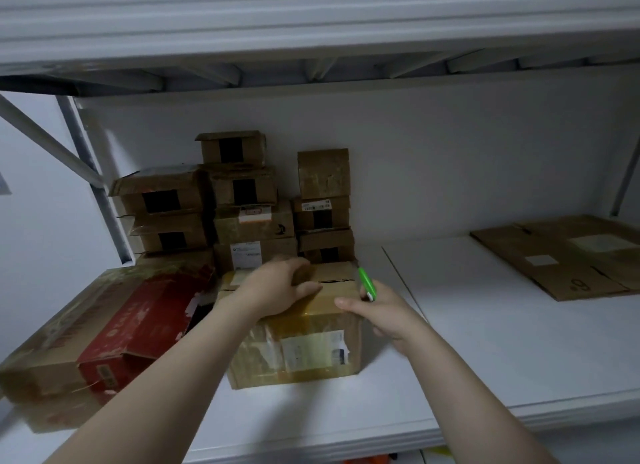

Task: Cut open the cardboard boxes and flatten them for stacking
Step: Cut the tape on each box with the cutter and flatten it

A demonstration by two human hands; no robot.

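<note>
holding down the taped box [298,346] with the left hand [277,287]: palm on its top, thumb stretched along the lid toward the right, fingers curled over the far part of the top near the flap seam. gripping a green cutter [366,283] in the right hand [377,311] just beside the box's right edge, most fingers wrapped round the handle, index finger laid straight across the box's near right top corner. cutter angled up and away, tip close to the far right corner of the box, too blurred to tell whether touching the cardboard. sitting on a white shelf board [485,342], toward its front edge, wrapped in glossy yellowish tape over top and front, with a white label [313,351] on the side facing the camera. directly behind the box, a stack of smaller brown boxes [252,221] piled in three columns against the back wall, several crossed by dark tape strips. just left of the box, a long red carton [145,325] lying on its side with a torn open end; further left again, a bigger brown carton [52,352]. well to the right of the box, apart from it, flattened cardboard [568,255] lying flat on the same board. above the box, the underside of an upper shelf [311,13].
</note>
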